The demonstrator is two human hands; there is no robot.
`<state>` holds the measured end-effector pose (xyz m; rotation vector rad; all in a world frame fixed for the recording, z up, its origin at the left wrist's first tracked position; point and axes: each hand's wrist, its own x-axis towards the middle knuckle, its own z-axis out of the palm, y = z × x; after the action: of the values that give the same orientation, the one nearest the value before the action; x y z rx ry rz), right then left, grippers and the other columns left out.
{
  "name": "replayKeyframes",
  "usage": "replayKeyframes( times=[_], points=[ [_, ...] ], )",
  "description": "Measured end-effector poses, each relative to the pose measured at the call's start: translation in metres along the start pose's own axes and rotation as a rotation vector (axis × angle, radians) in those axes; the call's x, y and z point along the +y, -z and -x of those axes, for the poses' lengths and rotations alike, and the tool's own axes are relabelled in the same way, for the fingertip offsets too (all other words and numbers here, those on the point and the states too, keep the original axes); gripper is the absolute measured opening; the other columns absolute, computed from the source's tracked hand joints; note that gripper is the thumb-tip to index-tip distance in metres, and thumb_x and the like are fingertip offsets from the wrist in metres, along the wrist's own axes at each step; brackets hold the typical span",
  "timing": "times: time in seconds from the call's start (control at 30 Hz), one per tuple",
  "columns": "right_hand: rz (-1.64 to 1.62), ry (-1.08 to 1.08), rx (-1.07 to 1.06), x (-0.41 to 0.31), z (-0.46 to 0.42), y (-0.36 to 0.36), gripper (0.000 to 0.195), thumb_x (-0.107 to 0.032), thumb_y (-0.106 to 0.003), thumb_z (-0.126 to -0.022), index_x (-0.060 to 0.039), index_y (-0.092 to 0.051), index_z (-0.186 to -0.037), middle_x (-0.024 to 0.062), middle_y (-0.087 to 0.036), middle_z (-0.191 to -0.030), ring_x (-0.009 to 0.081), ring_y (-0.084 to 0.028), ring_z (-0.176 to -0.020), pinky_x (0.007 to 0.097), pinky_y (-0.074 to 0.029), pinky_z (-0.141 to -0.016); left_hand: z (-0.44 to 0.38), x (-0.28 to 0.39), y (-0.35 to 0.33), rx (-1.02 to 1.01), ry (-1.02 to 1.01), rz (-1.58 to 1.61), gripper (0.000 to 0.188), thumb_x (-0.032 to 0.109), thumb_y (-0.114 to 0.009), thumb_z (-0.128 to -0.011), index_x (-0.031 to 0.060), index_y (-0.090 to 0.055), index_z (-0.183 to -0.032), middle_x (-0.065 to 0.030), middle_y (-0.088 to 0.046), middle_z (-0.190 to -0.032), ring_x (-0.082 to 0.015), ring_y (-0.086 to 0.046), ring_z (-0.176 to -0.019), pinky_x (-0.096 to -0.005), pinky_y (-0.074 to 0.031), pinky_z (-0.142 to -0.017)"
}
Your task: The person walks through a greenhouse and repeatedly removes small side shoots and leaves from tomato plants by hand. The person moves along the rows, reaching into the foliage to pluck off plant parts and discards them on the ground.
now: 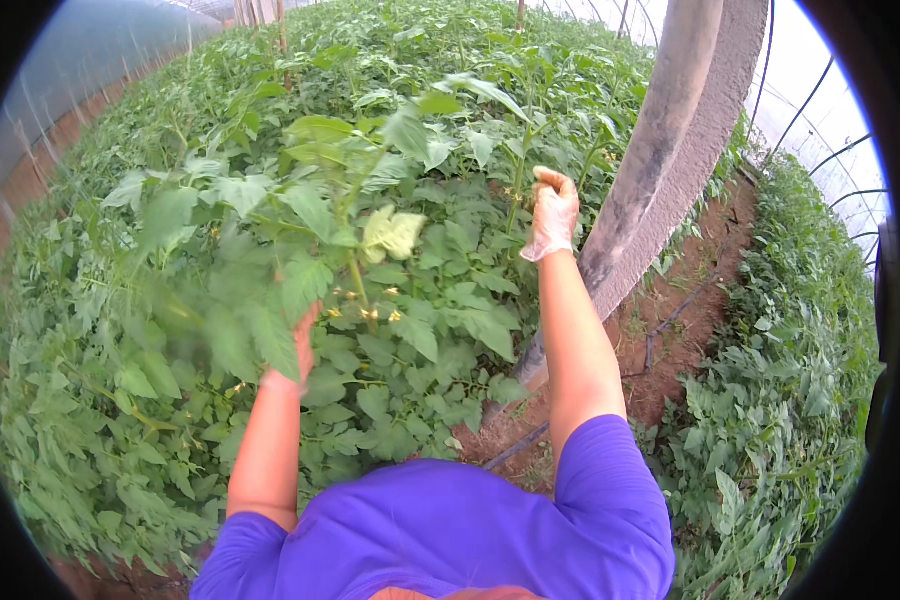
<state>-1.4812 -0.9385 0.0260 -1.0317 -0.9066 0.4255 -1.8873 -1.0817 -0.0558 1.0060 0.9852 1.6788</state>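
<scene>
Tomato plants with broad green leaves and small yellow flowers fill the space before me. My left hand reaches in among the foliage, and leaves cover most of its fingers, so its grip is hidden. A tall tomato stem rises just right of it; the leaves around it are blurred. My right hand, in a thin clear glove, is raised with its fingers curled in. Nothing shows in it. It is beside another tomato stem and left of a thick post; whether it touches the stem is unclear.
The thick, leaning concrete post stands close to my right arm. Beyond it, a dark irrigation hose runs along a bare soil path. Another row of plants lies at right. Greenhouse film stretches along the left.
</scene>
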Motion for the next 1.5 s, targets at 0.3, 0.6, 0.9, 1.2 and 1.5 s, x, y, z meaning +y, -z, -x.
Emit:
replayKeyframes(
  times=[0.3, 0.6, 0.9, 1.2, 1.5],
  points=[
    [0.609, 0.122, 0.136, -0.02, -0.097, -0.085, 0.043, -0.025, -0.067, -0.082, -0.012, -0.053, -0.12, 0.0157, -0.067, -0.104, 0.033, -0.064, -0.099, 0.0416, -0.048, -0.084, 0.135, 0.055, 0.023, -0.14, 0.204, -0.418, 0.034, 0.018, -0.063, -0.091, 0.0009, -0.064, -0.119, -0.0056, -0.067, -0.099, -0.014, -0.062, -0.088, -0.0269, -0.05, -0.079],
    [0.492, 0.123, 0.109, 0.022, -0.14, -0.098, 0.046, -0.012, -0.06, -0.084, -0.0208, -0.038, -0.123, 0.0169, -0.065, -0.105, 0.0419, -0.065, -0.087, 0.0483, -0.048, -0.079, 0.169, 0.004, 0.053, 0.124, 0.272, -0.259, 0.027, -0.003, -0.054, -0.092, -0.0036, -0.062, -0.117, -0.0109, -0.067, -0.109, -0.0163, -0.064, -0.091, -0.0288, -0.051, -0.085],
    [0.052, 0.776, 0.04, 0.005, -0.033, -0.099, 0.054, -0.011, -0.069, -0.083, -0.0081, -0.041, -0.13, 0.0133, -0.041, -0.143, 0.02, -0.063, -0.102, 0.0344, -0.052, -0.081, 0.164, -0.002, 0.026, 0.036, 0.355, -0.252, 0.026, -0.006, -0.053, -0.093, -0.0023, -0.062, -0.117, -0.0101, -0.065, -0.117, -0.0162, -0.063, -0.097, -0.0303, -0.051, -0.093],
    [0.008, 0.456, -0.081, -0.018, -0.024, -0.073, 0.019, -0.009, -0.069, -0.084, -0.004, -0.062, -0.101, 0.0111, -0.054, -0.115, 0.0177, -0.056, -0.093, 0.0307, -0.046, -0.085, 0.161, -0.01, 0.051, -0.113, 0.343, -0.221, 0.027, -0.006, -0.052, -0.094, -0.0018, -0.062, -0.119, -0.0101, -0.064, -0.118, -0.0156, -0.062, -0.098, -0.0302, -0.05, -0.093],
    [-0.348, -0.001, 0.353, -0.027, -0.061, -0.076, 0.018, -0.012, -0.059, -0.094, -0.0044, -0.052, -0.108, 0.0059, -0.059, -0.096, 0.0172, -0.057, -0.086, 0.0335, -0.046, -0.076, 0.158, -0.013, 0.062, -0.105, 0.411, -0.121, 0.029, -0.001, -0.057, -0.091, -0.0037, -0.06, -0.12, -0.0117, -0.065, -0.119, -0.0184, -0.063, -0.098, -0.0315, -0.051, -0.09]
  ],
)
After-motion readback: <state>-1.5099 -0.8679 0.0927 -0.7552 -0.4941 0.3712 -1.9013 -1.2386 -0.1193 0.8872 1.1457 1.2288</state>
